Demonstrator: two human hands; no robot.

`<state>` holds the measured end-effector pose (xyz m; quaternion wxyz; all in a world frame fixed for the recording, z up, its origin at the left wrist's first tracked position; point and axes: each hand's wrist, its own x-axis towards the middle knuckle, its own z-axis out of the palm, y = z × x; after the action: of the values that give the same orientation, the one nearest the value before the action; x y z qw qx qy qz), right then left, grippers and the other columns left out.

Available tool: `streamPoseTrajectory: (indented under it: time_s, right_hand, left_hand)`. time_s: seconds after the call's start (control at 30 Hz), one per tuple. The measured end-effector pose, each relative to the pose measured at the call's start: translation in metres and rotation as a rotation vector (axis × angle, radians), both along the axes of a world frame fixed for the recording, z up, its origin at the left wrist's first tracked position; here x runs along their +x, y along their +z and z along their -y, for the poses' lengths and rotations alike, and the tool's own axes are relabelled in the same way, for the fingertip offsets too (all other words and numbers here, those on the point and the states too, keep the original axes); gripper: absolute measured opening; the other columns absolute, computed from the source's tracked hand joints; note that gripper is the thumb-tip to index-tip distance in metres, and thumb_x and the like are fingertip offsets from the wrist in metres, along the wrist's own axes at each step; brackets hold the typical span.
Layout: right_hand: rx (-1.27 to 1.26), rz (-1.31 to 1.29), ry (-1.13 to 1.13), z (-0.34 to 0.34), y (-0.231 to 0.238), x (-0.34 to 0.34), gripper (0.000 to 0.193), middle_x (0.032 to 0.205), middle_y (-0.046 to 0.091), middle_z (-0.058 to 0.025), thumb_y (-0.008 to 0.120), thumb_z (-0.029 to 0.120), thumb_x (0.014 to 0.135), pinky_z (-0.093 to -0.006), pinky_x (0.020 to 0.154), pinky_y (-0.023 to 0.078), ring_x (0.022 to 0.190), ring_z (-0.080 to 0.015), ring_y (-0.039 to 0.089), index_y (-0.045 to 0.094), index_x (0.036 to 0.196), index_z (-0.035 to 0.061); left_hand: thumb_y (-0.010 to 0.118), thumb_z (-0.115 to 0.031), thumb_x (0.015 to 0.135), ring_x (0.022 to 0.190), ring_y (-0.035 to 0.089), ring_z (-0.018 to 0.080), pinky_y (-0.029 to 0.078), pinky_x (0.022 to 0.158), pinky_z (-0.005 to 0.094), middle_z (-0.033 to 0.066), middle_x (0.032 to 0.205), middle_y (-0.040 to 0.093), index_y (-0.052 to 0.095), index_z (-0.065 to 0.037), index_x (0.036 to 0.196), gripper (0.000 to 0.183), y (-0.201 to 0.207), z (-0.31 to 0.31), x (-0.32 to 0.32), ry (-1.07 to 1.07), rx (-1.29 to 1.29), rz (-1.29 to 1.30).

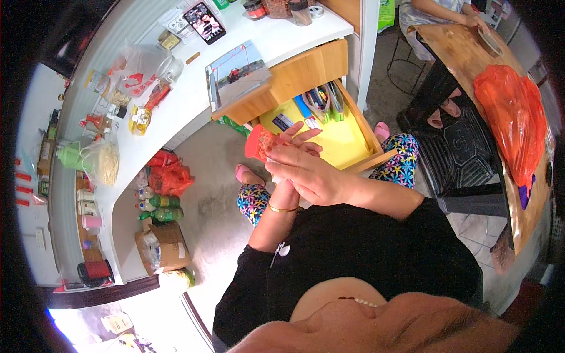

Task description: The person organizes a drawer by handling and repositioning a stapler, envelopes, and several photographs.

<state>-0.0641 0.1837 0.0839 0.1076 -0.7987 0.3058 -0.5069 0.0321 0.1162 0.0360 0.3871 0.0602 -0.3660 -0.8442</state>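
Observation:
In front of my body, my two hands meet above the open drawer (321, 144). My right hand (309, 173) comes in from the right and lies across my left hand (302, 136), its fingers pointing left. Fingers of my left hand show beyond it, spread; a gold bangle (283, 209) circles that wrist. A red-orange thing with a bumpy pinkish face (259, 143) sticks out at the left of the joined hands, held between them; its exact kind is unclear. Something white shows just below it, mostly hidden by my right hand.
The drawer has a yellow bottom and holds packets and booklets (323, 103). On the white counter are a phone (204, 23), a picture board (238, 72), jars (254, 9) and plastic bags. Bottles (162, 207) and a cardboard box (165, 247) stand underneath. A person sits by the wooden table (447, 50) with a red bag (511, 112).

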Motion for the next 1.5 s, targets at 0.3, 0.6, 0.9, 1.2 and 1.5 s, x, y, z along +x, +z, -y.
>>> streamPoseTrajectory:
  time_s: [0.3, 0.6, 0.9, 1.2, 1.5]
  right_hand:
    - [0.185, 0.368, -0.117, -0.009, -0.003, -0.022, 0.051, 0.127, 0.043, -0.0167, 0.044, -0.008, 0.077, -0.0364, 0.099, 0.033, 0.119, -0.0313, 0.041, 0.039, 0.126, 0.0026]
    - [0.609, 1.061, 0.362, -0.001, 0.013, -0.035, 0.041, 0.127, 0.044, -0.0112, 0.040, 0.006, 0.087, -0.0310, 0.096, 0.035, 0.115, -0.0185, 0.044, 0.036, 0.128, -0.0005]
    - [0.582, 0.263, 0.042, 0.017, 0.028, -0.069, 0.026, 0.105, 0.061, -0.0116, 0.045, 0.005, 0.085, -0.0284, 0.087, 0.042, 0.098, -0.0195, 0.057, 0.057, 0.108, 0.0017]
    - [-0.047, -0.344, -0.442, 0.015, 0.018, -0.046, 0.035, 0.117, 0.051, -0.0142, 0.047, 0.012, 0.079, -0.0435, 0.096, 0.035, 0.113, -0.0309, 0.045, 0.054, 0.111, 0.0016]
    - [0.010, -0.392, -0.146, -0.001, -0.062, -0.024, 0.040, 0.130, 0.042, -0.0133, 0.041, 0.013, 0.082, -0.0428, 0.107, 0.024, 0.124, -0.0269, 0.036, 0.047, 0.121, 0.0017]
  left_hand:
    - [0.041, -0.024, 0.092, 0.106, 0.050, 0.0189, 0.039, 0.092, 0.0345, 0.0087, 0.119, 0.050, 0.041, -0.003, 0.123, 0.037, 0.006, -0.007, 0.016, 0.286, -0.097, 0.120]
    - [0.051, -0.012, 0.088, 0.101, 0.052, 0.0134, 0.038, 0.090, 0.0274, 0.0060, 0.111, 0.057, 0.049, 0.000, 0.117, 0.031, 0.006, 0.000, 0.023, 0.177, -0.280, 0.286]
    - [0.053, -0.011, 0.088, 0.084, 0.052, 0.0078, 0.042, 0.076, 0.0209, 0.0014, 0.093, 0.059, 0.054, 0.001, 0.106, 0.021, 0.023, -0.011, 0.023, 0.187, -0.448, 0.579]
    - [0.049, -0.011, 0.089, 0.086, 0.055, 0.0110, 0.045, 0.077, 0.0243, 0.0059, 0.101, 0.059, 0.050, 0.004, 0.113, 0.029, 0.026, -0.004, 0.011, 0.423, -0.215, 0.499]
    - [0.046, -0.010, 0.090, 0.094, 0.054, 0.0135, 0.043, 0.084, 0.0265, 0.0079, 0.105, 0.058, 0.051, 0.002, 0.108, 0.022, 0.012, 0.017, 0.022, 0.533, -0.011, 0.294]
